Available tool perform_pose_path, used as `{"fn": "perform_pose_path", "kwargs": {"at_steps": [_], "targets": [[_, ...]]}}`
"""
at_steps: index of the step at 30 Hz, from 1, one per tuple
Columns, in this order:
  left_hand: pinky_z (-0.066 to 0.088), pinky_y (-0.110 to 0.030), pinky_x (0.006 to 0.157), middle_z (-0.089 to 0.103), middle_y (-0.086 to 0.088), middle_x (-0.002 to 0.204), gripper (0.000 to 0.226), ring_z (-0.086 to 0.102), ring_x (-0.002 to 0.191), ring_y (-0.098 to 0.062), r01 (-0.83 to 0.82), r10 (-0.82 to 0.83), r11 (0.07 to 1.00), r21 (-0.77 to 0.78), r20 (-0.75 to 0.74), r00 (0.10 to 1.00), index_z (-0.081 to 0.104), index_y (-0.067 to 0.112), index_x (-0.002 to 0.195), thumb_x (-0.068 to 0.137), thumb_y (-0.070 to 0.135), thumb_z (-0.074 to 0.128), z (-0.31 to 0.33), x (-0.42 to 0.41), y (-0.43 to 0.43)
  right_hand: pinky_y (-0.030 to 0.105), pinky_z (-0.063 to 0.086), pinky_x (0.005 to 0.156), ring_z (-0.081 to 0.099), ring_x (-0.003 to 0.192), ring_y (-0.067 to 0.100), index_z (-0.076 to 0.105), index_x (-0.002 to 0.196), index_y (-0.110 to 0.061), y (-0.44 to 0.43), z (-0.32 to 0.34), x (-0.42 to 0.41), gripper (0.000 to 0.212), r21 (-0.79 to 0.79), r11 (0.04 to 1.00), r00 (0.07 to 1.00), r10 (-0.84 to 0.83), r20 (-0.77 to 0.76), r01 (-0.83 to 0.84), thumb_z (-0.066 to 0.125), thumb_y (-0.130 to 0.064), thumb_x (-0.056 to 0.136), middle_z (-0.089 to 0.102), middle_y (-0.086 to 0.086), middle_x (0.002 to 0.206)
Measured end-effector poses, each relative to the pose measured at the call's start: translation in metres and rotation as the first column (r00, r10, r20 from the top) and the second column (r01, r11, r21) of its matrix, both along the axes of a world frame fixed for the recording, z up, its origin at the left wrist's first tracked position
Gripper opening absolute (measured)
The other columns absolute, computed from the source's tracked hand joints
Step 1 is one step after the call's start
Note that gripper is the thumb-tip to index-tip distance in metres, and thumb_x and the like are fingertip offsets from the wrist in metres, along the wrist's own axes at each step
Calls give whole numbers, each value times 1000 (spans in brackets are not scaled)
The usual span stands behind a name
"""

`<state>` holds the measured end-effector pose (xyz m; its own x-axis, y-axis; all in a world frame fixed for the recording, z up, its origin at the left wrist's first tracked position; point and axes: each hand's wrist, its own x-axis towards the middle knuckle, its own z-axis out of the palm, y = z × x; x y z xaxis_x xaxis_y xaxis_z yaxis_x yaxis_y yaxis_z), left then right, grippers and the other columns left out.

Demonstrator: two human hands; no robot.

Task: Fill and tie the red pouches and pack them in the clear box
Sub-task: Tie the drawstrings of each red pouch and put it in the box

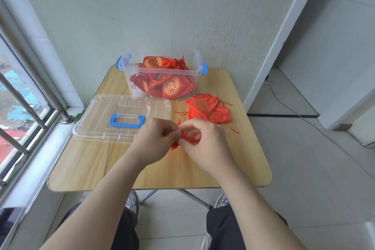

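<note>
Between both hands, left hand (pixel 157 138) and right hand (pixel 205 142) pinch one red pouch (pixel 187 138); beyond, clear box (pixel 162 75) part-filled; flat pouches (pixel 207 108) remain.

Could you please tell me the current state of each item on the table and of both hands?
clear box: open, part-filled.
packed pouches: plump, necks drawn shut, inside the clear box.
lid: off, lying flat, handle up.
loose pouches: flat, stacked beside the clear box.
held pouch: gripped between both hands.
left hand: pinching the held pouch.
right hand: pinching the held pouch.
</note>
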<state>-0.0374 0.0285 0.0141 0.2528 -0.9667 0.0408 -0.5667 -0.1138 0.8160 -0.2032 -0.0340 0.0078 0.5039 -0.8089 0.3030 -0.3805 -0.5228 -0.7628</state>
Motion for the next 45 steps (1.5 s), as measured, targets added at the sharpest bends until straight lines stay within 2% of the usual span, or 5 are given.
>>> {"fn": "perform_pose_path", "kwargs": {"at_steps": [17,25,30,37,45], "targets": [[63,-34,82,80,1,77,14,76,77,-16,-111,114,993,26,-171,979,84,18,85,93,9,77,2,0,2,43,57,71,68,80,22,84,103,-13,-8,-15,16,21,-287,958,995,-9,-96,-19,68,-1,98,69,4,90],[59,-28,70,79,8,72,26,76,68,-7,-153,150,988,-33,-63,987,66,19,91,79,7,85,6,-9,1,8,45,81,70,92,19,82,111,-13,-8,-14,15,27,-239,971,987,-58,-150,21,70,5,94,71,5,103],[49,-11,57,73,10,59,24,70,57,0,-221,223,969,-112,2,975,65,18,81,72,6,85,9,-17,-2,33,54,90,68,99,19,78,110,-14,-9,-12,15,22,-195,980,987,-62,-147,32,64,-3,97,70,2,107],[61,-37,69,76,8,76,20,73,70,-11,-40,117,964,-263,287,951,67,18,94,81,5,76,-4,-16,-6,31,58,80,72,85,12,76,88,-27,-10,-8,12,21,197,973,990,-99,-105,118,67,-10,94,77,-8,83],[59,-42,66,73,14,86,28,72,79,-11,69,54,944,-324,356,933,59,26,95,92,1,70,-4,-11,-7,31,40,61,56,64,16,75,89,-6,-20,1,2,12,773,629,976,-105,189,-81,65,-1,93,65,8,74]]}}
